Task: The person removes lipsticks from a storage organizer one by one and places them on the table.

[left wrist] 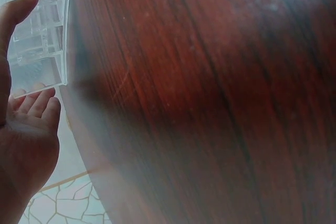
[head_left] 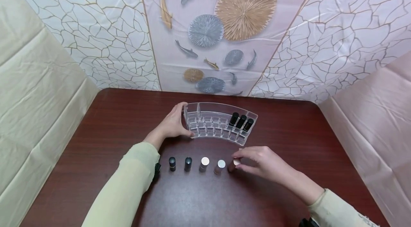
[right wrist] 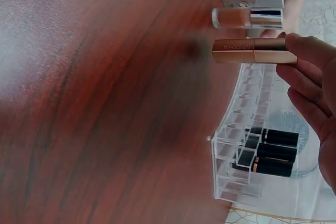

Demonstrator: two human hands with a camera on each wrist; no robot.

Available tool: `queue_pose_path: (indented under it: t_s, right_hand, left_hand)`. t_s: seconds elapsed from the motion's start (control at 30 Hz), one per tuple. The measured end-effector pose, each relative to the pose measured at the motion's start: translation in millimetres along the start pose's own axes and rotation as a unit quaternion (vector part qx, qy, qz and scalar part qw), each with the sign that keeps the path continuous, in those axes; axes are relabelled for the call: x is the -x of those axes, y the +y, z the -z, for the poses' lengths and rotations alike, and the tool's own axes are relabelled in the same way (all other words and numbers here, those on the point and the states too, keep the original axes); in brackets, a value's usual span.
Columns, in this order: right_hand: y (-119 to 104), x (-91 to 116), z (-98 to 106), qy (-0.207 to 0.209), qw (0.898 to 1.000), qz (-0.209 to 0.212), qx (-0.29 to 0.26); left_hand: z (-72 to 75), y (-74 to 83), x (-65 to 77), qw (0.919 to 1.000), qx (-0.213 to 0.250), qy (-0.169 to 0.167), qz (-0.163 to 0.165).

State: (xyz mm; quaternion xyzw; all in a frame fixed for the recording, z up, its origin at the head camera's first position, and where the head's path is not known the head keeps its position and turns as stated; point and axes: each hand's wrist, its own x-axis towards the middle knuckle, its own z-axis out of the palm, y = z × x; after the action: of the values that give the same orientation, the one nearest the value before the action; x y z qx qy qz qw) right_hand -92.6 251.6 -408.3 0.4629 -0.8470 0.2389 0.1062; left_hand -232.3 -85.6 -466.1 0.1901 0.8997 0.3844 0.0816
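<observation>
A clear stepped lipstick organizer [head_left: 210, 137] stands on the table, with three black lipsticks [head_left: 241, 121] in slots at its right end. My left hand [head_left: 173, 123] grips the organizer's left end, thumb at the front corner and fingers at the back. Nearer to me, my right hand [head_left: 261, 161] pinches the top of a rose-gold lipstick [right wrist: 247, 51] between thumb and fingers; it is upright, at the right end of a row. Beside it in that row stand a silver-capped lip tube [head_left: 220, 166], a silver lipstick [head_left: 204, 164] and two black lipsticks [head_left: 188, 163].
The dark red wooden table [head_left: 205, 202] has a glossy top. Patterned cloth [head_left: 115, 30] hangs along its back edge, and plain cream cloth [head_left: 35, 95] borders the left side. Pinkish cloth [head_left: 375, 109] borders the right.
</observation>
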Motion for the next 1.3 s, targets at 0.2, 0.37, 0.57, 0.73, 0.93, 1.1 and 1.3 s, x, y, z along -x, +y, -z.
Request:
queue_pose_path:
  t_s: [0.2, 0.37, 0.57, 0.73, 0.93, 1.1, 1.3]
  right_hand:
    - [0, 4, -6, -0.004, 1.0, -0.001, 0.003]
    - [0, 7, -9, -0.002, 1.0, -0.001, 0.004]
    - [0, 8, -10, -0.002, 1.0, -0.006, 0.002]
    - [0, 8, -11, -0.008, 1.0, -0.017, -0.002]
    - [0, 8, -11, -0.021, 0.999, -0.028, 0.001]
    - [-2, 8, -8, -0.036, 0.999, -0.034, 0.016]
    - [1, 5, 5, -0.018, 0.998, -0.041, 0.032]
  left_hand:
    - [0.6, 1.6, 0.0, 1.0, 0.003, 0.001, -0.003]
    - [0.6, 2.3, 0.5, 1.0, 0.002, 0.0, -0.002]
    - [0.3, 1.6, 0.3, 1.0, 0.003, 0.001, 0.0]
    - [0.2, 0.7, -0.1, 1.0, 0.002, 0.0, 0.001]
    - [0.8, 1.0, 0.5, 1.0, 0.001, -0.002, 0.001]
    - [0.3, 0.9, 0.1, 1.0, -0.002, -0.002, -0.001]
    - [0.0, 1.3, -0.1, 1.0, -0.004, -0.003, 0.004]
